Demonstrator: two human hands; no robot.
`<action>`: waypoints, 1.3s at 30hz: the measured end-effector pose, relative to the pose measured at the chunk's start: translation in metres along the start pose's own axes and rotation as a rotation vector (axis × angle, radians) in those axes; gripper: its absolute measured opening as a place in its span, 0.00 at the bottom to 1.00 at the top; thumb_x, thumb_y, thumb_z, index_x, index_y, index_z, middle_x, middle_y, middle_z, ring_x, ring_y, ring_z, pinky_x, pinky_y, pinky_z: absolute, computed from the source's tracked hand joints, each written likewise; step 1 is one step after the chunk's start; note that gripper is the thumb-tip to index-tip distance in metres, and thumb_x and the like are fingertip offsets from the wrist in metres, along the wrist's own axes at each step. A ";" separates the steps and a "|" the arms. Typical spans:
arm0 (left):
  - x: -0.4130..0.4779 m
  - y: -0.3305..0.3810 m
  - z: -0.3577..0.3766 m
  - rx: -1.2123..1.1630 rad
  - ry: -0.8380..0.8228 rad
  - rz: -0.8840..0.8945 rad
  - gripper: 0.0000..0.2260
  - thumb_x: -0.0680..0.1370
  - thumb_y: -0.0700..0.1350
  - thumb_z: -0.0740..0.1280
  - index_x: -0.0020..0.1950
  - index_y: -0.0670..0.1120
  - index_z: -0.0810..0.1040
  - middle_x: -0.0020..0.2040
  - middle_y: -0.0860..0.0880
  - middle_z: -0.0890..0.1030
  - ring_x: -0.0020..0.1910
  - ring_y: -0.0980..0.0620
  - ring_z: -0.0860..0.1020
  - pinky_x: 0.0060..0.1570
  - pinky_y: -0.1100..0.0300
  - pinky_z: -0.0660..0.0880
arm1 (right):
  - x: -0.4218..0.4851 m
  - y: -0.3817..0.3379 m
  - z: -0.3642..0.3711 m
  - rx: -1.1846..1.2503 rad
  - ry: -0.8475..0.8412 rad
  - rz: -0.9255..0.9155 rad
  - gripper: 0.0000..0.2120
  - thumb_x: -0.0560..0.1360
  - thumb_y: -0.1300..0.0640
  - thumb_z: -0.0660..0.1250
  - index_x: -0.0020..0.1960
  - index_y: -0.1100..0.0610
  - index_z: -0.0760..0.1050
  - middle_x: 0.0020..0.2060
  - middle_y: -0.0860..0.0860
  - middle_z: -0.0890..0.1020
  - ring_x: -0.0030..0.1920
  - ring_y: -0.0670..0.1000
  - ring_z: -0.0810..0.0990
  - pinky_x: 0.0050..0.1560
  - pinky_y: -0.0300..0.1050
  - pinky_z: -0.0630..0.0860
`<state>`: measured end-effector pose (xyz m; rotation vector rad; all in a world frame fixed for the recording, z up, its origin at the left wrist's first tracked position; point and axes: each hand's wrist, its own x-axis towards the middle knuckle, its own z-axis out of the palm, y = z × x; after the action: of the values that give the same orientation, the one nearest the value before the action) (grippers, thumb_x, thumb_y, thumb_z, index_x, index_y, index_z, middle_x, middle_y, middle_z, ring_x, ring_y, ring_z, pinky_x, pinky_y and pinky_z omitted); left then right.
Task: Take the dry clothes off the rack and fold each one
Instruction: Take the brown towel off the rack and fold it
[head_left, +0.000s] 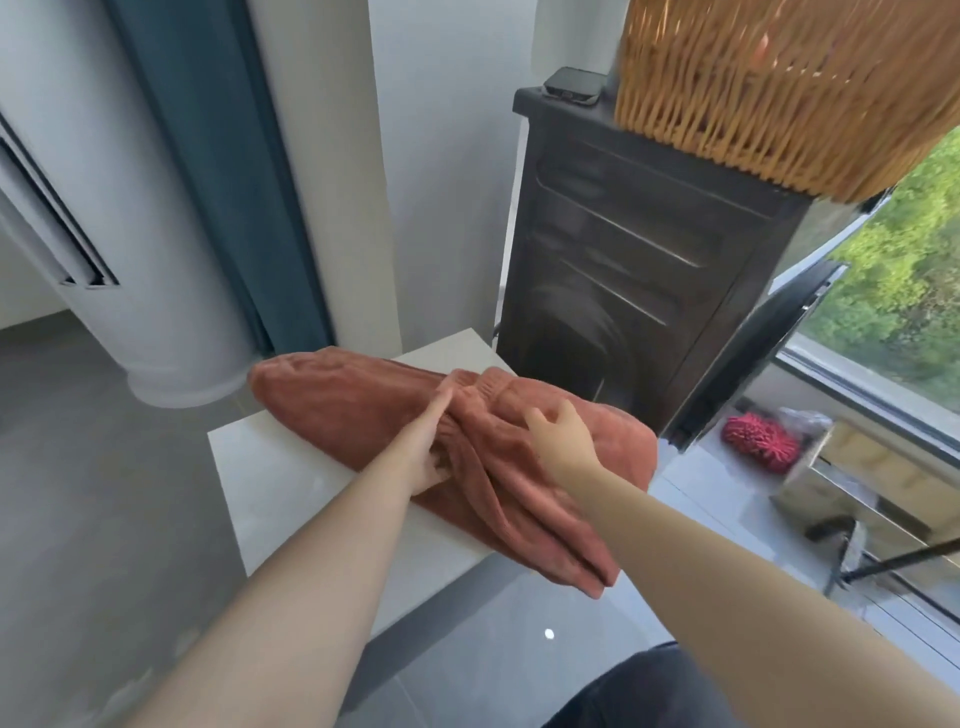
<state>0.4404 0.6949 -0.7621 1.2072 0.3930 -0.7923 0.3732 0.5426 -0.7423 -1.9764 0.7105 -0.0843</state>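
Garment lies on the table, my left hand pressing it straight-fingered, my right hand resting loosely spread, gripping nothing.

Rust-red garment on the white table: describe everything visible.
Rust-red knit-looking garment, soft and thick, lies partly folded diagonally across the white table; its near end droops over the table edge. A ribbed band bunches at its middle, where the left hand and right hand rest on it.
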 end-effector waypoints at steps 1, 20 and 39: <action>0.000 -0.002 0.005 0.042 0.033 -0.007 0.34 0.66 0.66 0.71 0.66 0.50 0.72 0.61 0.49 0.77 0.57 0.49 0.77 0.53 0.52 0.77 | 0.004 0.006 -0.002 -0.038 0.000 0.022 0.16 0.78 0.48 0.59 0.60 0.57 0.70 0.51 0.51 0.78 0.49 0.51 0.77 0.51 0.47 0.74; -0.041 -0.031 0.143 -0.051 -0.277 0.030 0.07 0.75 0.37 0.58 0.41 0.41 0.75 0.35 0.44 0.78 0.34 0.48 0.80 0.38 0.56 0.78 | 0.026 0.094 -0.091 0.349 0.202 0.356 0.16 0.69 0.51 0.55 0.46 0.60 0.73 0.41 0.55 0.73 0.41 0.53 0.72 0.49 0.53 0.76; 0.002 -0.055 0.002 1.279 0.660 0.890 0.33 0.68 0.34 0.65 0.73 0.46 0.64 0.74 0.42 0.62 0.71 0.40 0.62 0.69 0.46 0.60 | 0.016 0.132 -0.067 0.713 -0.195 0.596 0.41 0.74 0.45 0.68 0.77 0.55 0.49 0.77 0.52 0.54 0.76 0.55 0.53 0.75 0.55 0.49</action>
<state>0.4012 0.6850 -0.7999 2.5775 -0.2360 0.2948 0.3047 0.4371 -0.8225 -1.0330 0.9502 0.1900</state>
